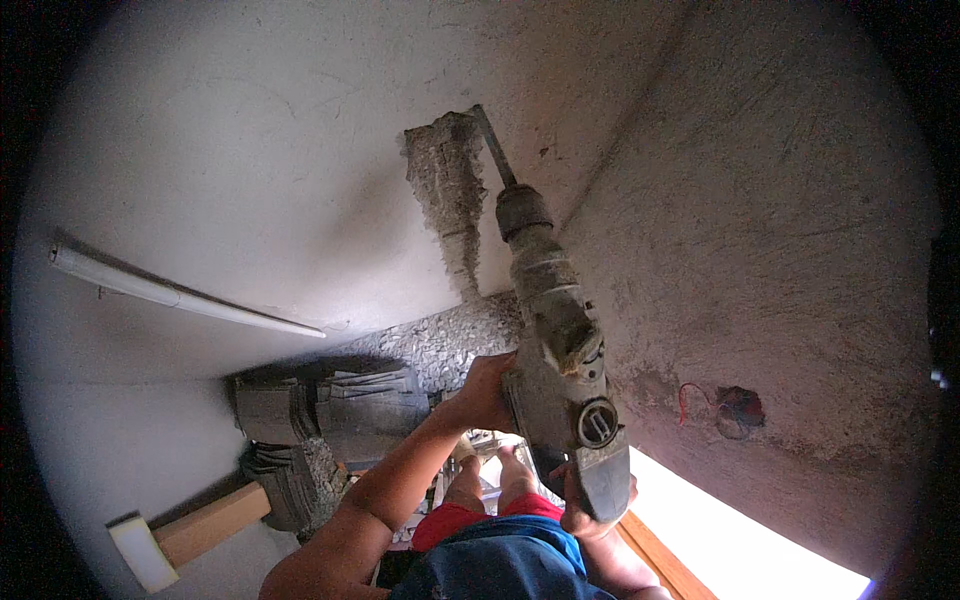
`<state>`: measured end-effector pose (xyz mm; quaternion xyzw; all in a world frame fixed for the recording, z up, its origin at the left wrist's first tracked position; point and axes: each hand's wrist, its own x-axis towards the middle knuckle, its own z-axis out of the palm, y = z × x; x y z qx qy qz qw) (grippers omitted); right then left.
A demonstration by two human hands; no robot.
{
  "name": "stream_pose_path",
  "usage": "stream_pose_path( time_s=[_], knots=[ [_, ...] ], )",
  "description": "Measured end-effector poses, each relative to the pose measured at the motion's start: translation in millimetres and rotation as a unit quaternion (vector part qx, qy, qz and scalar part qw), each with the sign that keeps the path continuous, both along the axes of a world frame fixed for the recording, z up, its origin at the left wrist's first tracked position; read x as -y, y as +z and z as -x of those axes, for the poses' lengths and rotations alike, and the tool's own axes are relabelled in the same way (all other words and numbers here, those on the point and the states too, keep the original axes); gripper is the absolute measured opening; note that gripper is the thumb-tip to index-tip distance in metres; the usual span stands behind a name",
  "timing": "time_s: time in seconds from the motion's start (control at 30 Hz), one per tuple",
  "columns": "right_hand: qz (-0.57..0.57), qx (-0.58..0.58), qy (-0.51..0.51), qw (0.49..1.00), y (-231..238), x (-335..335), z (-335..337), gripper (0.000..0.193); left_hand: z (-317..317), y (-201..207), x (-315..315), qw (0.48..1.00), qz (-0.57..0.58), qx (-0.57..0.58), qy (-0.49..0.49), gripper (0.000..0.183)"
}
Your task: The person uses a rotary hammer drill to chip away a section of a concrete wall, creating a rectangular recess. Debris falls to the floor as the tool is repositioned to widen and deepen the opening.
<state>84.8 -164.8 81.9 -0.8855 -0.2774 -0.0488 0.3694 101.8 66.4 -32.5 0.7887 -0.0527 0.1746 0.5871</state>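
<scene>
One hammer drill (548, 290) was gripped at its side by the left hand (487, 390), fingertips hidden, and at its rear by the closed fingers of the right hand (578, 515), its chisel bit (495, 148) set at the upper right edge of a rough recess (445, 180) in the wall (250, 150). Chipping out seemed to be in hand; steady two-handed pressure was judged to be called for next.

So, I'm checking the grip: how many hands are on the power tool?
2: the left hand at the middle of the power tool, the right hand at its rear; some fingers are hidden.
</scene>
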Motion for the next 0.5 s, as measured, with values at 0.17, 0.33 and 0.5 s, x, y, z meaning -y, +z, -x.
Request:
stream_pose_path(
  time_s=[0.17,0.33,0.5],
  knots=[
    [0.04,-0.057,-0.042,0.997,1.6,-0.3,5.3,0.012,6.3,-15.8,-4.4,0.996,-0.077,-0.041,-0.023,0.093],
    [-0.062,-0.067,-0.049,0.995,-1.4,-5.8,6.2,0.014,6.8,3.1,-3.6,0.994,-0.074,-0.071,-0.029,0.09],
    [0.047,-0.023,0.002,0.999,5.7,-0.4,3.2,0.011,4.7,-2.2,-2.0,0.996,-0.039,-0.068,-0.038,0.086]
  ],
)
